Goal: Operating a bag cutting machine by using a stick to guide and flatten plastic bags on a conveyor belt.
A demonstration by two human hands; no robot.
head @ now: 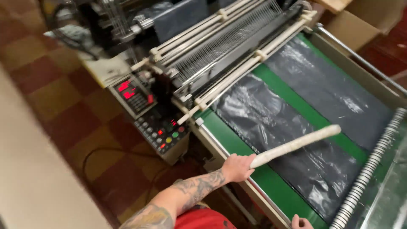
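So the left hand (237,167) has its grip clenched around the near end of a long whitish stick wrapped in pale tape or cloth (296,145), and the stick angles up and to the right, out over the machine bed. Its far end hangs above the green flat conveyor belt (296,99) that runs the length of the bed, right around where two sheets of glossy black plastic film (271,127) lie side by side on the green surface with a green strip showing between them. Can't tell if the stick is actually touching the film or just floating over it. The right hand (302,222) is barely in shot at the bottom edge, near the grey metal rim of the machine bed (258,193), and only the tops of the fingers show, so I honestly can't tell whether its grip is released or clenched. Behind the film there's a cream-coloured roller and bar assembly with a row of thin metal pins (229,46), and off to the left a grey control panel with red digit displays and coloured buttons (148,114) over the red and tan chequered floor (63,97). A brown cardboard box (364,21) sits at the top right.
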